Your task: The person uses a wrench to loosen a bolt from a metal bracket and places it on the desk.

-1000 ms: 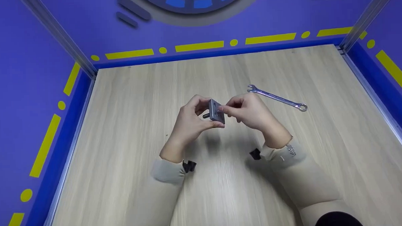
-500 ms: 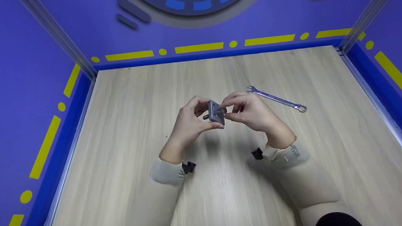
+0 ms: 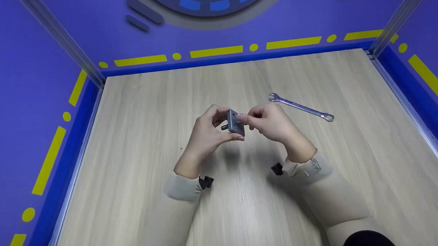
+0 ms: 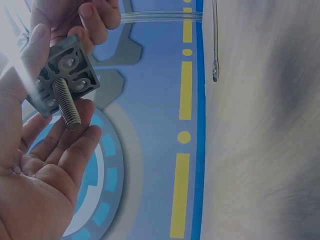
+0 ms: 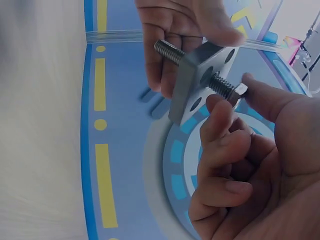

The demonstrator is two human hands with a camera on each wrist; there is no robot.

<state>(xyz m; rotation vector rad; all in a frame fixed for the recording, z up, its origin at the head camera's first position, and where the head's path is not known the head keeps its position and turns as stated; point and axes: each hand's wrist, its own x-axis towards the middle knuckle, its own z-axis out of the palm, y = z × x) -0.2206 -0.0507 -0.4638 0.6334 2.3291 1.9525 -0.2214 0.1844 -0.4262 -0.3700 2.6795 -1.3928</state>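
My left hand [image 3: 204, 132] grips a square grey metal plate [image 3: 233, 124] by its edges, with the thumb at one edge and fingers at the opposite one. A threaded bolt [image 5: 224, 87] passes through the plate's middle hole. Its long shank [image 4: 69, 110] sticks out of the ribbed side, above the left palm in the left wrist view. On the smooth side, a shorter stretch of thread shows between plate and bolt head. My right hand [image 3: 272, 123] pinches the bolt at its head between thumb and index finger, the other fingers curled.
A combination wrench [image 3: 302, 107] lies on the wooden table [image 3: 149, 121] beyond and right of my right hand. Blue panels with yellow marks [image 3: 216, 50] wall off the back and both sides. Black clips [image 3: 205, 182] sit at the sleeve cuffs.
Half a second ago my right fingers reached further over the bolt head, with the thumb lower. Now the thumb has rolled upward and the wrist turned back. The left hand and plate hold still.
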